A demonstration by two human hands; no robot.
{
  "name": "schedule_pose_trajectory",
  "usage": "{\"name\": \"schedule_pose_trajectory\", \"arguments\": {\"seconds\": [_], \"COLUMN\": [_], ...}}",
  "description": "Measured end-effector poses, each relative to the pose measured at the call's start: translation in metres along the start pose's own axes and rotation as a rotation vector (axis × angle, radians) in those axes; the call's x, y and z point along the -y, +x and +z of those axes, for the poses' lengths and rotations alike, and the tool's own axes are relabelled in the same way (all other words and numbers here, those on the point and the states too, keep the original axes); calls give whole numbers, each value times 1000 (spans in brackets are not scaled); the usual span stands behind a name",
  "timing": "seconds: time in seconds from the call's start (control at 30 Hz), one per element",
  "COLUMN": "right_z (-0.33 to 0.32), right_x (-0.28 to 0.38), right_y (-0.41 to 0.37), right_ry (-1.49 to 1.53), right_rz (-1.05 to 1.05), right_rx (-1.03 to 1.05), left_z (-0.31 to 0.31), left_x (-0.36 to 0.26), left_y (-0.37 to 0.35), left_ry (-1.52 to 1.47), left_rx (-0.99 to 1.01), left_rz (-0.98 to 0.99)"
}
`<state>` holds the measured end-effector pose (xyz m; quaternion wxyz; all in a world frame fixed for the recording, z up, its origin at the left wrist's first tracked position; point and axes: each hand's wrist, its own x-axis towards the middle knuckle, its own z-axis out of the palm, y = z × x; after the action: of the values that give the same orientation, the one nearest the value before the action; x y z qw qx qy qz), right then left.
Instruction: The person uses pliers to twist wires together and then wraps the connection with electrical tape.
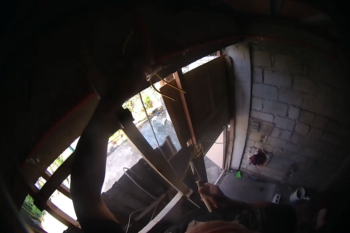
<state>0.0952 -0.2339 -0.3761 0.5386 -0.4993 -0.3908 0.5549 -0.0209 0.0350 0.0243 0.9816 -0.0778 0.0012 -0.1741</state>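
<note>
1. Slanting between the arms, the big beam (153,153) could bump an elbow.
2. The left arm (90,167) fades into dark; can't tell its hand's grip.
3. The right hand (213,194) wraps around a tool (198,181); a loose hold could drop it.
4. Thin wires (197,150) near its tip could snag it.

A single wide view looks from the wearer's head, forward and steeply down, rolled so that the door panel (206,93) leans. The left arm (90,163) looms close at 8 o'clock; the right hand (214,194) is within reach at 5 o'clock. The block wall (286,97) stands farther off at 2 to 3 o'clock, the floor (247,186) below at 4.
</note>
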Motion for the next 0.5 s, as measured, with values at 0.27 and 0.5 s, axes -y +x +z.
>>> {"name": "schedule_pose_trajectory", "arguments": {"seconds": [0.27, 0.5], "right_z": [-43, -37], "right_x": [25, 48], "right_y": [-1, -8], "right_ry": [483, 297], "right_rz": [16, -148], "right_rx": [827, 902], "left_z": [6, -15], "left_x": [-12, 43], "left_y": [14, 29], "left_ry": [-1302, -2469], "left_rx": [164, 936], "left_rz": [-547, -1033]}}
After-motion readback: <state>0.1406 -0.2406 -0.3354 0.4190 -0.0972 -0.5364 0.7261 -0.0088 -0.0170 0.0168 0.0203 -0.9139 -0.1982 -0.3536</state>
